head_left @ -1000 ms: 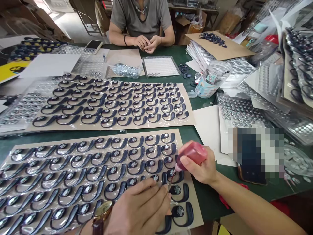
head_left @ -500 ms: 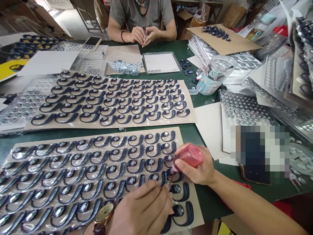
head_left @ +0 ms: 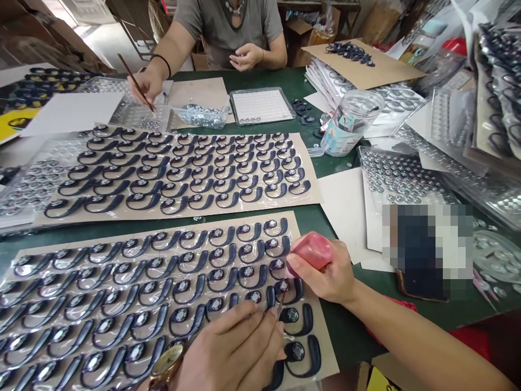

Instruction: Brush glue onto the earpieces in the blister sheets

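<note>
In my right hand (head_left: pixel 325 271) is a pink squeeze bottle (head_left: pixel 312 251), tipped down so its narrow nozzle meets a round disc on a dark hook-shaped piece (head_left: pixel 292 290). My left hand (head_left: pixel 236 342), fingers drawn together, rests over the lower right of the near card sheet (head_left: pixel 240 224). A thin reddish stick (head_left: pixel 281 303) shows between its fingertips and that disc; I cannot tell which hand it belongs to. Several rows of these dark pieces, each with a shiny round disc, lie under clear film on the sheet. My left hand hides some of them.
A second card sheet (head_left: pixel 313 187) of similar pieces lies beyond. Across the table, a person's hand (head_left: pixel 145 84) holds a thin brown stick (head_left: pixel 131 73). Also about are a white tray (head_left: pixel 260 106), a clear jar (head_left: pixel 345 122), a dark phone (head_left: pixel 423 285) and stacked plastic sheets (head_left: pixel 407 174).
The person across the table has parted their hands and reached one, with a stick, to the side over the clear tray. My own hands and the pink bottle have hardly moved.
</note>
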### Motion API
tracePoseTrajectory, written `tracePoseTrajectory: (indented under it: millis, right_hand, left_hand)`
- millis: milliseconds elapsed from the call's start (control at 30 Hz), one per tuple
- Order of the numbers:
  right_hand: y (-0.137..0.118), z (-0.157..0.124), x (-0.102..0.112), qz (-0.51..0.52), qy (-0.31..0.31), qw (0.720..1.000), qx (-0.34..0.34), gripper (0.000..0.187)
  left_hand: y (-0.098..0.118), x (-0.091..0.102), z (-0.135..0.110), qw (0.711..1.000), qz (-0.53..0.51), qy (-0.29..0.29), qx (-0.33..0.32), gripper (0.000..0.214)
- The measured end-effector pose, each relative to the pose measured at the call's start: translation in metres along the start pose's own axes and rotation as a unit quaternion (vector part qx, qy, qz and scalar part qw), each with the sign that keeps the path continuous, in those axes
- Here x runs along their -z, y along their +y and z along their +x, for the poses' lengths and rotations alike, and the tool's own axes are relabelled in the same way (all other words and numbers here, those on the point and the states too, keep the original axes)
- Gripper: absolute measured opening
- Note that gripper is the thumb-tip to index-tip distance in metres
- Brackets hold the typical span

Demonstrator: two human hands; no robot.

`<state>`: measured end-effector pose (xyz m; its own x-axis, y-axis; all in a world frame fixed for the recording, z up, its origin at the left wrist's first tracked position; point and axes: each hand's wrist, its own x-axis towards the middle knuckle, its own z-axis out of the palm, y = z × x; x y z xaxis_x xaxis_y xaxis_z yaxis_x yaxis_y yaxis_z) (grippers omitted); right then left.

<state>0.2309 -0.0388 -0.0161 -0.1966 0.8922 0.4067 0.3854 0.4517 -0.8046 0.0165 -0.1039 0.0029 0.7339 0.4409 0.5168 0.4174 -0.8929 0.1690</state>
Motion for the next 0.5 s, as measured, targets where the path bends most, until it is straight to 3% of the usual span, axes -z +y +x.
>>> tracePoseTrajectory:
  millis: [100, 233, 500]
  right_hand:
    - [0.002, -0.002, 0.0, 0.006, -0.011, 1.0, -0.014, 0.013]
    - [-0.001, 0.0, 0.001, 0.023, -0.006, 0.999, -0.026, 0.014]
    - [-0.004, 0.001, 0.004, 0.031, -0.007, 0.998, -0.054, 0.015]
  left_hand:
    - [-0.001, 0.005, 0.004, 0.999, 0.017, -0.029, -0.017, 0.033]
    - [-0.001, 0.001, 0.001, 1.0, 0.004, 0.009, 0.0, 0.03]
    - [-0.002, -0.004, 0.001, 1.0, 0.01, 0.014, 0.0, 0.031]
